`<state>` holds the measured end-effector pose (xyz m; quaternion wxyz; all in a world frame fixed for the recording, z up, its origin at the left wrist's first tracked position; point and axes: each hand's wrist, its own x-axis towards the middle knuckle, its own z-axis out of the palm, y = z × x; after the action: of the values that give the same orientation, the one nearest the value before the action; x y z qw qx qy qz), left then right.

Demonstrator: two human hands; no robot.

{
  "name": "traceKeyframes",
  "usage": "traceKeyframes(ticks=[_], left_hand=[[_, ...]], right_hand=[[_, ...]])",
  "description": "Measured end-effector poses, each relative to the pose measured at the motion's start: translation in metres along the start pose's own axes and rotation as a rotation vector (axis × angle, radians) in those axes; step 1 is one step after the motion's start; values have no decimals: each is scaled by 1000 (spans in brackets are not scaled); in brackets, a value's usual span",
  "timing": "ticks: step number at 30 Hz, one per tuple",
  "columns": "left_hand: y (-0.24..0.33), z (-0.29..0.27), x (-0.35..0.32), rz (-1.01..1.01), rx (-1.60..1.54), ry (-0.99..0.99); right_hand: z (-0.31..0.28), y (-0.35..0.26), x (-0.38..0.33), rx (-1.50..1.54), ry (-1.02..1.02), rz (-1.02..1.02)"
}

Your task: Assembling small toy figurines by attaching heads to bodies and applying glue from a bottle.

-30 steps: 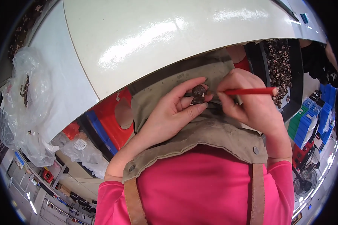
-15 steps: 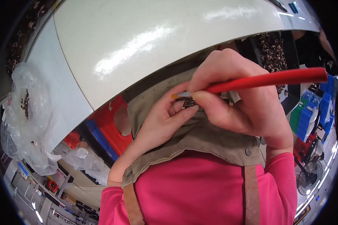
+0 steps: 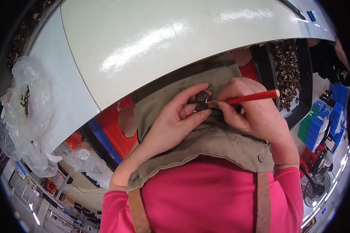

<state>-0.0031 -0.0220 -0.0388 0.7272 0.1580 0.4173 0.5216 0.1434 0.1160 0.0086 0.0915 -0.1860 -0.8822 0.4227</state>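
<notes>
One head-worn fisheye looks down at the fingers (image 3: pixel 193 90) from fairly close above.

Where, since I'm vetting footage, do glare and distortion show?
Head view: white glare streaks the table; head view: its near edge bows, black fills the corners; head view: the red tool shows no obvious blur.

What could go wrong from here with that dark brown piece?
The small dark brown piece might slip, since the left hand appears to hold it only in its fingers. The red-handled tool, gripped in the right hand, might stray onto those fingers, as its tip is close to them.
</notes>
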Motion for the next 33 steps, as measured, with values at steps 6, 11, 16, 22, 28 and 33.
traceKeyframes(ticks=[6,11,16,22,28,33], left_hand=[[-1,0,-2,32,-8,4],[1,-2,-4,16,-3,2],[1,-1,-2,-2,-13,-3],[-1,-3,0,33,-4,-7],[3,0,-1,15,-8,5],[0,1,1,28,-15,5]], right_hand=[[7,-6,5,90,48,-21],[-3,-6,2,10,-18,21],[4,-8,6,88,87,-24],[-12,-9,5,110,-21,130],[-14,-24,14,260,114,66],[-15,-12,5,192,89,174]])
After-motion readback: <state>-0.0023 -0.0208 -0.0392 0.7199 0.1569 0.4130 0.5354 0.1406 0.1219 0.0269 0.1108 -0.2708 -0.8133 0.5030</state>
